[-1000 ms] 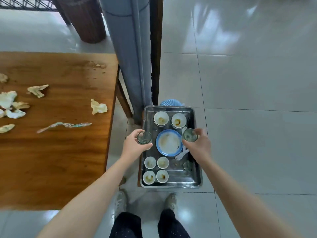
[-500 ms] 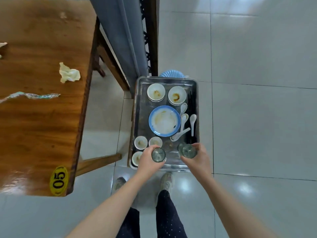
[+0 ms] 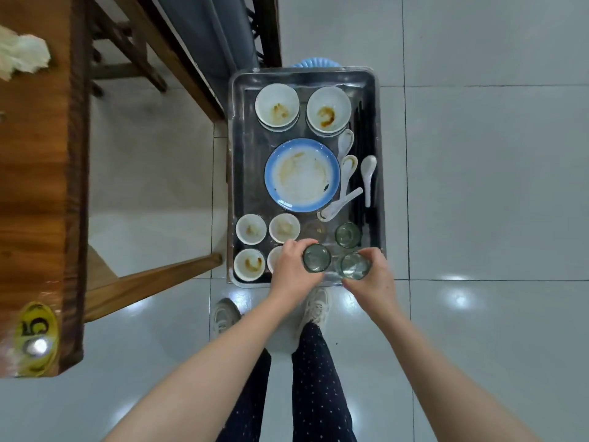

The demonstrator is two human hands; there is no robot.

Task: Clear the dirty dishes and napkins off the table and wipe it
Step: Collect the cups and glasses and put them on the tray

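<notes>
A metal tray stands on the floor area beside the wooden table. It holds two stained white bowls, a blue-rimmed plate, white spoons, several small white cups and a green glass. My left hand grips a green glass at the tray's near edge. My right hand grips another green glass beside it. A crumpled napkin lies on the table at the far left.
The table's wooden legs and crossbars run under its right edge, close to the tray. A grey pillar stands behind the tray. A yellow number tag sits on the table corner. Glossy floor tiles spread to the right.
Both hands carried their glasses from the tray's middle down to its near edge. The view tilted downward and closer, so most of the table slid out of sight.
</notes>
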